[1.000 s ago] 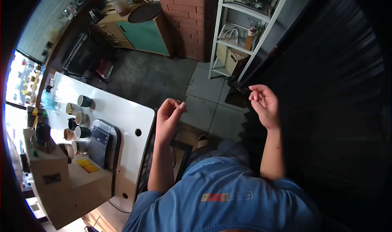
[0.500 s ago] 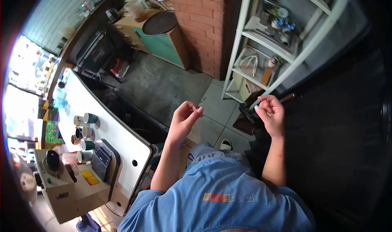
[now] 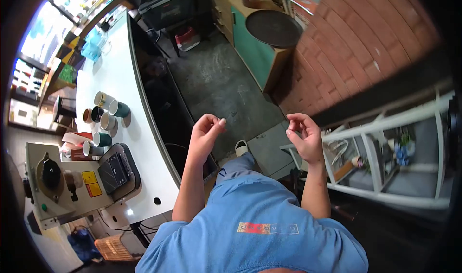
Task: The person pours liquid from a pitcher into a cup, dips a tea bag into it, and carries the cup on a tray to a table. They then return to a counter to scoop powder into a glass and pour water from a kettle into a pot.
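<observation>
In the head view, my left hand (image 3: 206,132) hangs in the air ahead of my body, with its fingers curled in and the thumb tip close against the index finger. Nothing shows in it. My right hand (image 3: 305,137) is raised at about the same height, its fingers loosely bent and a gap between them and the thumb. It holds nothing either. Neither hand touches an object. Nearest to the left hand is the edge of the white counter (image 3: 149,152); the white metal shelf rack (image 3: 375,191) stands just beyond the right hand.
Several cups (image 3: 119,108) stand on the counter, beside a black flat device (image 3: 118,169) and a beige machine (image 3: 43,208) with a yellow label. Ahead, a cabinet with a green door (image 3: 252,51) carries a round dark tray (image 3: 273,27). A brick wall (image 3: 356,47) rises to the right.
The view has turned right: the brick wall and cabinet fill more of it and the rack appears lower. A foot has come forward. My right fingers have loosened; both hands stay raised.
</observation>
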Action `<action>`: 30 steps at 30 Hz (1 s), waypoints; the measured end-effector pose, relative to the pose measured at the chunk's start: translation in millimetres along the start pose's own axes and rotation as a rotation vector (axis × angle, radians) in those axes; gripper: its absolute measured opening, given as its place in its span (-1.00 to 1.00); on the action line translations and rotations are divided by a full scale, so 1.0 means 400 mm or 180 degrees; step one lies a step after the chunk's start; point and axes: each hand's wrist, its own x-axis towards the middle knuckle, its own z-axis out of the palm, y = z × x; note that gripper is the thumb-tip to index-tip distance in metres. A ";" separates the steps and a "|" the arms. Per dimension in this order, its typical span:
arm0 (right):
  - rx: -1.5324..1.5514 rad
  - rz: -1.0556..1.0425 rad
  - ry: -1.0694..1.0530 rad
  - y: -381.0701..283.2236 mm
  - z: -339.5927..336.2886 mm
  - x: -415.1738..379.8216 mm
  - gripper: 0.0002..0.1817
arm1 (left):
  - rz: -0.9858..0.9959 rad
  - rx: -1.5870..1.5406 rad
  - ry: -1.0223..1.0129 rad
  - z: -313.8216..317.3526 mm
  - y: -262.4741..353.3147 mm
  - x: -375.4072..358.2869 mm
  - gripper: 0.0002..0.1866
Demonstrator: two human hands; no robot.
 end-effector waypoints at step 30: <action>0.0150 -0.0012 -0.1896 0.138 0.071 1.281 -0.63 | 0.0220 -0.0042 0.1829 -0.079 0.160 0.805 -0.88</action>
